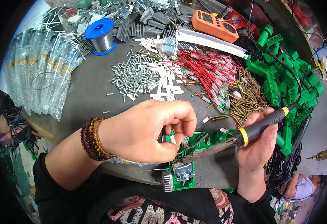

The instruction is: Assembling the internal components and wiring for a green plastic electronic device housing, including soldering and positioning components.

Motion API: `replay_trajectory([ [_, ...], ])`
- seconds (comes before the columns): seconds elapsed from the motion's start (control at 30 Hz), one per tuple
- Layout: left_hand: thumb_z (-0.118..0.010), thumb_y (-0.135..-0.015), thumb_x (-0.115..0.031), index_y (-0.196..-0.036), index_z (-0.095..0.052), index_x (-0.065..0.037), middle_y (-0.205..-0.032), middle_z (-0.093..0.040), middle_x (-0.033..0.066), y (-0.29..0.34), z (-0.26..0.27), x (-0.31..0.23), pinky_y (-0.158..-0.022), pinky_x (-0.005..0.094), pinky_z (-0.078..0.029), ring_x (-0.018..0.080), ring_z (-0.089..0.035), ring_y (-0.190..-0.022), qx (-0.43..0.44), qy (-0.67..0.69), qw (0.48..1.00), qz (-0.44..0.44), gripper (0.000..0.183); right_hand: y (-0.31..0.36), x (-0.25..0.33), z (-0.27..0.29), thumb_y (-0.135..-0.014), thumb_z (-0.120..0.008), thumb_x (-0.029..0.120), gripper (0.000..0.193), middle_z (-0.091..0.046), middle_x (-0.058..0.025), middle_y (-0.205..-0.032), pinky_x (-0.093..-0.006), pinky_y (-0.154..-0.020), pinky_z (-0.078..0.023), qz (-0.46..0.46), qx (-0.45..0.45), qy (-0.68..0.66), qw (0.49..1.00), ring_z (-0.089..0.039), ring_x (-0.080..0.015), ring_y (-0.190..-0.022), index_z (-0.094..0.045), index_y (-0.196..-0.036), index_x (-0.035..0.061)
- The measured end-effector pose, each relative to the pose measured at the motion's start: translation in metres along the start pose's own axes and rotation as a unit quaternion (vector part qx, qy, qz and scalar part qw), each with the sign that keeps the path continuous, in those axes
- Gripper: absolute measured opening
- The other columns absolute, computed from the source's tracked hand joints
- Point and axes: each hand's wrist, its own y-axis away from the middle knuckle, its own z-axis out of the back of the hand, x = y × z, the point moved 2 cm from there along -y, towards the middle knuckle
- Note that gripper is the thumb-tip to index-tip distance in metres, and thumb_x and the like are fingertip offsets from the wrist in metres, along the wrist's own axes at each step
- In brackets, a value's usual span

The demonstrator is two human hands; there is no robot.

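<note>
My right hand (258,143) grips a soldering iron (262,127) by its black handle with yellow rings. Its metal shaft slants down to the left, and the tip end lies close to a silver metal component (184,172) in a green plastic housing (208,141). A grey finned block (167,181) sits at the housing's near left corner. Over the housing's left part, my left hand (145,128) is closed in a pinch. Thin wires and a small white piece show near its fingers, but what it holds is hidden. A thin wire (141,171) runs below that wrist toward the component.
Past my hands lie silver screws (133,74), white strips (167,84), red wires (204,67) and brass screws (247,99). A solder spool (103,42) and bubble-wrap sleeves (40,74) stand left. An orange multimeter (214,26) is at the back; green housings (288,78) pile up right.
</note>
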Motion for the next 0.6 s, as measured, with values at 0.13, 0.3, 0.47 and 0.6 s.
replay_trajectory([
  [0.13, -0.073, -0.077, 0.000, -0.099, -0.060, -0.002, -0.090, -0.063, 0.0017, -0.0003, -0.0004, 0.0013, -0.071, 0.0249, -0.050, 0.0088, -0.061, -0.080, -0.005, -0.005, 1.000, -0.008, 0.025, 0.0011, -0.0001, 0.0004, -0.103, -0.054, 0.041, 0.046, -0.061, -0.0196, -0.097, -0.0218, -0.048, -0.045, -0.004, 0.001, -0.002, 1.000, -0.053, -0.0128, -0.056, -0.042, -0.131, 0.0069],
  [0.3, -0.073, -0.078, -0.001, -0.099, -0.061, -0.003, -0.089, -0.064, 0.0017, -0.0001, 0.0000, 0.0036, -0.072, 0.0250, -0.050, 0.0092, -0.061, -0.080, -0.001, 0.005, 1.000, -0.016, 0.024, 0.0026, 0.0011, -0.0009, -0.102, -0.056, 0.042, 0.047, -0.061, -0.0193, -0.096, -0.0224, -0.047, -0.045, -0.015, -0.015, -0.011, 1.000, -0.052, -0.0132, -0.055, -0.042, -0.132, 0.0088],
  [0.47, -0.074, -0.076, -0.005, -0.097, -0.062, -0.005, -0.088, -0.065, -0.0001, -0.0002, -0.0009, 0.0031, -0.077, 0.0278, -0.046, 0.0111, -0.062, -0.077, 0.008, -0.053, 0.998, -0.032, 0.024, 0.0031, 0.0020, -0.0003, -0.101, -0.057, 0.045, 0.049, -0.060, -0.0185, -0.094, -0.0223, -0.046, -0.044, -0.013, -0.017, -0.006, 1.000, -0.052, -0.0133, -0.054, -0.042, -0.131, 0.0087],
  [0.6, -0.068, -0.073, -0.005, -0.092, -0.061, -0.006, -0.080, -0.065, 0.0016, -0.0018, -0.0025, 0.0020, -0.073, 0.0304, -0.047, 0.0154, -0.064, -0.072, -0.008, -0.089, 0.993, -0.080, 0.020, 0.0029, 0.0062, -0.0024, -0.104, -0.051, 0.044, 0.044, -0.057, -0.0101, -0.096, -0.0235, -0.052, -0.047, -0.014, 0.020, 0.002, 1.000, -0.052, -0.0115, -0.061, -0.044, -0.130, 0.0102],
])
